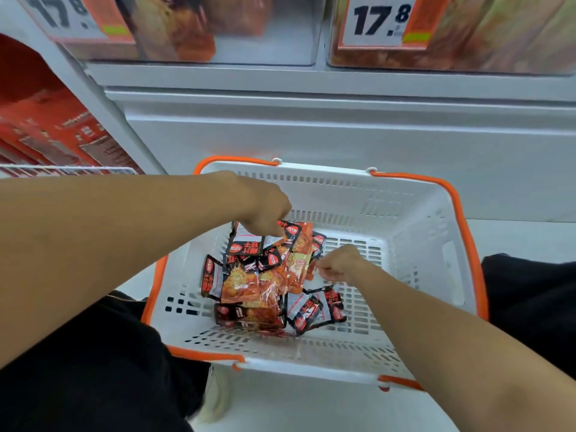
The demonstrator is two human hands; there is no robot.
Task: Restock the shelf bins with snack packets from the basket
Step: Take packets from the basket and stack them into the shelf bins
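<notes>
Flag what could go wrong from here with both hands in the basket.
1. The left hand and right hand each pinch a packet out of one overlapping pile; neighbours may get dragged up and drop.
2. Both grips look like edge pinches, so a packet could slip on the lift.
3. The bins sit above the basket; a dropped packet may miss it.

Basket (414,213) showing white slotted plastic w/ orange handles (461,213). Snack packets (249,282) showing black, red & orange print w/ white label panels. Shelf (311,135) looking plain white. Price tags (378,20) showing black digits on white, w/ orange panel & yellow-green strip. Boxes (53,132) at left showing red-orange. Clothing (93,353) showing black.
</notes>
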